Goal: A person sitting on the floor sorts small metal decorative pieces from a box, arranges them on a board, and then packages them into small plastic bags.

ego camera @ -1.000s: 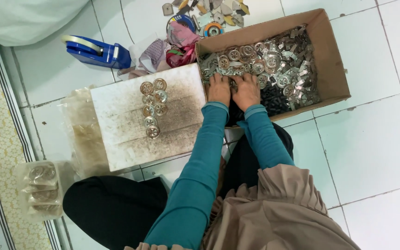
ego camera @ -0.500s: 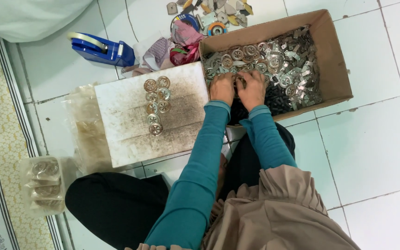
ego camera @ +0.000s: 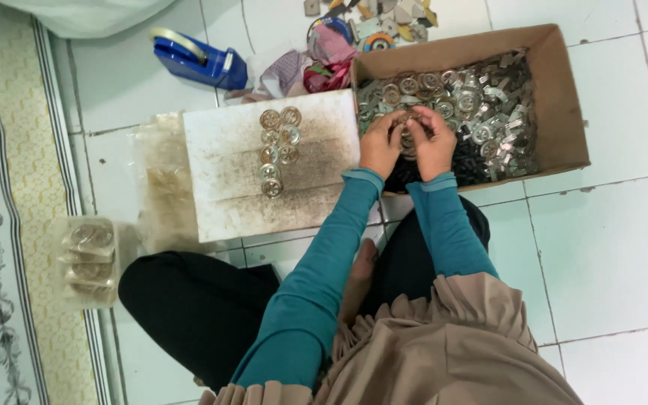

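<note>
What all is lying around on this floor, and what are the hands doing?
cardboard box: one, brown, upper right
metal rings: heap, silvery, inside box
white board: one, stained, left of box
rings on board: about eight, two short columns
tape dispenser: one, blue, top left
cloth scraps: several, pink and patterned, above board
plastic bags: few, clear, far left
left hand: over heap, fingering small parts
right hand: same, touching left

— What is the floor like here?
— Glossy white square ceramic floor tiles [ego camera: 609, 247] with thin grey grout lines, lit evenly and softly.
— Anything covering it?
— A cream woven rug with a dark floral border [ego camera: 1, 225] runs down the left edge, and a pale grey-white cloth [ego camera: 84, 11] lies bunched at the upper left corner.
</note>
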